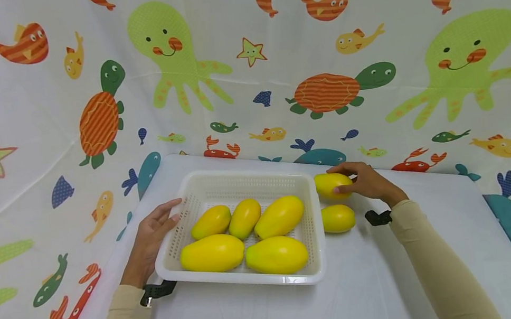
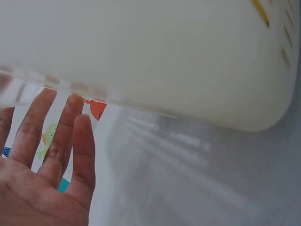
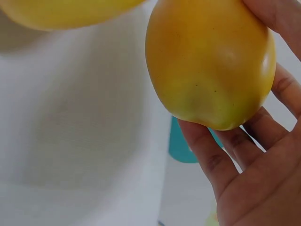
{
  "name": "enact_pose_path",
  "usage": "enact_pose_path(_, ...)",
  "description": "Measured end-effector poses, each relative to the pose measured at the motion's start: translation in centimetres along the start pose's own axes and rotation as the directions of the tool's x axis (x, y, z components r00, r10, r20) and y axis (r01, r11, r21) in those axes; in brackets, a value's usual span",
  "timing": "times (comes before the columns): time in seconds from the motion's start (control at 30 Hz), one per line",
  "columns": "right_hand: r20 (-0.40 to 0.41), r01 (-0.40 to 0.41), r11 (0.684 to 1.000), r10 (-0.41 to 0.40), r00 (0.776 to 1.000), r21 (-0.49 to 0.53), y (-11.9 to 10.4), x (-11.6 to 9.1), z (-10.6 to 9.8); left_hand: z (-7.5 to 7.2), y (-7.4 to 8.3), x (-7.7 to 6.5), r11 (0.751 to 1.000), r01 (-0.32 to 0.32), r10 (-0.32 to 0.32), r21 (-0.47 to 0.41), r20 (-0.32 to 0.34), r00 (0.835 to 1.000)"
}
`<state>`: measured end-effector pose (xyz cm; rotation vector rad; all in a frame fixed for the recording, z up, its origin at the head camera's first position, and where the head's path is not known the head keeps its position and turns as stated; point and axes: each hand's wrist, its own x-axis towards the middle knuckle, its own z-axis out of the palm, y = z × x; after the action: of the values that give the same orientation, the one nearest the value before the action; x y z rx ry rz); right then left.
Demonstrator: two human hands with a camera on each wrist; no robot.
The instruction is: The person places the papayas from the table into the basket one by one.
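Note:
A white plastic basket (image 1: 247, 283) with perforated sides holds several yellow papayas (image 1: 279, 216), some greenish at one end. My left hand (image 1: 152, 236) is at the basket's left side, its fingers nearly straight and fingertips right at the wall. In the left wrist view those fingers (image 2: 59, 141) reach up to the basket's outer side (image 2: 141, 56). Beyond the basket's right side, my right hand (image 1: 363, 181) grips a papaya (image 1: 328, 185) between thumb and fingers. The right wrist view shows the held papaya (image 3: 211, 61) close up, with fingers around its end.
Another papaya (image 1: 338, 218) lies on the white-covered table (image 1: 349, 297), just in front of the held one and beside the basket's right wall. A curtain (image 1: 228, 19) printed with sea animals hangs behind the table and along its left side.

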<state>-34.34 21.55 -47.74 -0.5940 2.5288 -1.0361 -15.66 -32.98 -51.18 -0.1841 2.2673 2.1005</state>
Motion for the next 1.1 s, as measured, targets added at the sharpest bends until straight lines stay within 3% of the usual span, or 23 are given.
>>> enact_pose_path(0.17,-0.033,0.010,1.000,-0.010,0.999,0.002,-1.1,-0.5,-0.9,0.0,-0.1,0.1,1.000,0.003,-0.003,0.013,-0.005,1.000)
enact_pose_path(0.37,-0.072,0.083,0.996,-0.082,0.994,0.013,-1.9,-0.9,-1.6,-0.1,-0.2,0.1,1.000,-0.002,0.002,0.014,-0.003,1.000)
enact_pose_path(1.1,-0.105,0.177,0.984,-0.180,0.978,-0.036,-5.9,-2.3,-2.4,-0.2,-0.5,0.1,1.000,-0.024,0.024,0.000,0.005,1.000)
